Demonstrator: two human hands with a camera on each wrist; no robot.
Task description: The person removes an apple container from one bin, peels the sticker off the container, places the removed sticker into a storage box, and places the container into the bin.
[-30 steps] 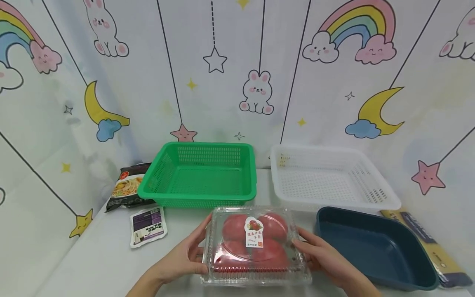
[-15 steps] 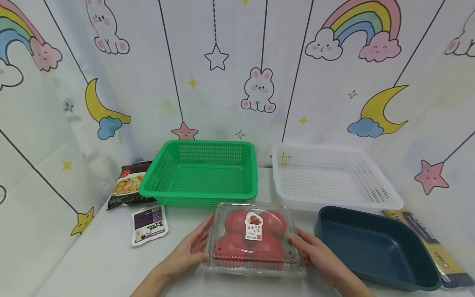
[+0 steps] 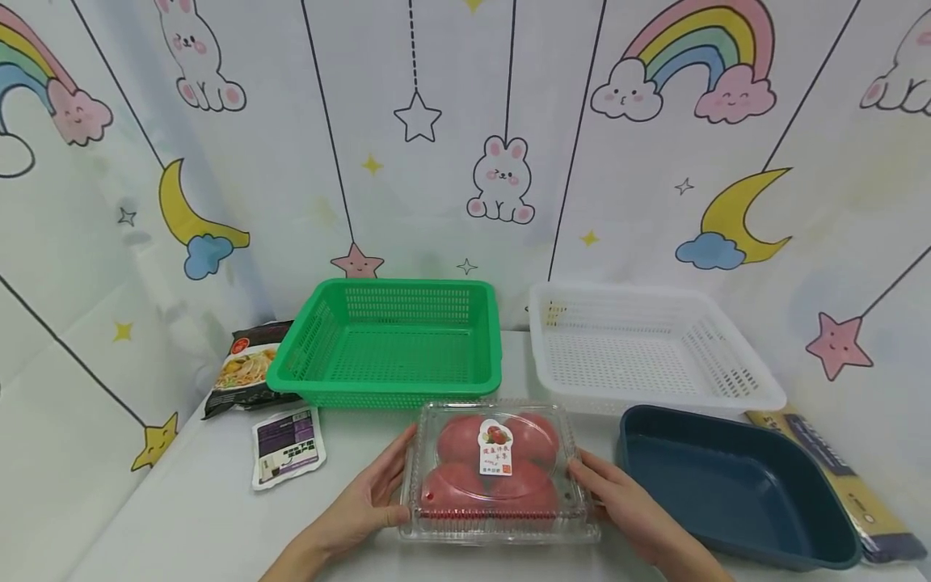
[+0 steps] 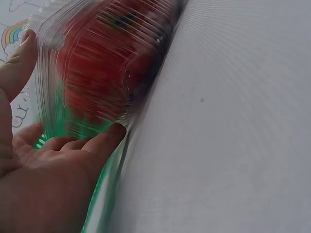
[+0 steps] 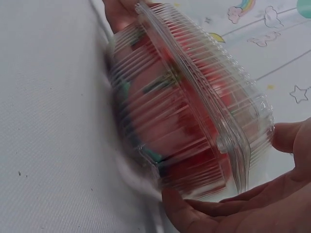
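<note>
Fingers (image 4: pixel 102 145) of our left hand (image 3: pixel 367 505) are clamped on one end of a clear box (image 3: pixel 502 495), and those of our right hand (image 3: pixel 621 497) are clamped on the other, so the box lies between them, touching both, with neither hand the nearer. From the head view its longer side seems to run left to right, from palm to palm, which puts our grips on the shorter ends. On the left our thumb sits near the front corner; in the right wrist view our thumb is up by the lid and a fingertip is low by the base. Inside is red fruit (image 3: pixel 460 485), under a label (image 3: pixel 496 449). Just beyond the far edge stands the green basket (image 3: pixel 385 394), and the blue tub (image 3: pixel 735 477) is near our right hand. We judge that any move turns on carrying both ends level, though we cannot tell whether the base touches the desk (image 3: pixel 182 517) or hangs just above it
</note>
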